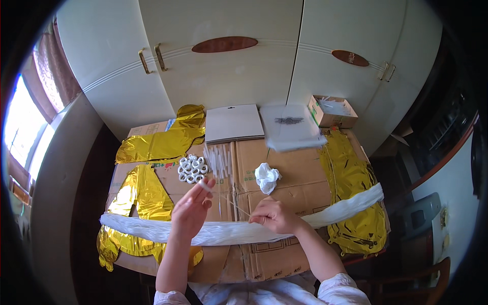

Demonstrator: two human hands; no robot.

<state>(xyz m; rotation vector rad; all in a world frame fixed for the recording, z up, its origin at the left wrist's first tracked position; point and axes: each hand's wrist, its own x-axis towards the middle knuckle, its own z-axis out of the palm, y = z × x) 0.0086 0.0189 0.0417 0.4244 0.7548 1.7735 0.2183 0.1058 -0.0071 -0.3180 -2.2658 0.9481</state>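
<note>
My left hand [191, 207] is raised over the middle of the cardboard, with a small white ring [206, 186] at its fingertips. A thin pale strand [235, 205] runs from near that hand to my right hand [274, 216], whose fingers are pinched on its end. Beneath both forearms a long bundle of white strands [152, 231] stretches across the table. A pile of white rings [192, 169] lies just beyond my left hand, beside a row of clear thin tubes [217, 161]. Past my right hand sits a crumpled white tissue [267, 178].
Gold foil balloons lie flat at the left [152, 146] and right [351, 173] of the cardboard-covered table [300, 190]. Along the back are grey-white sheets [234, 123], clear plastic bags [290, 134] and a small open box [333, 113]. Pale cupboards [223, 76] rise behind.
</note>
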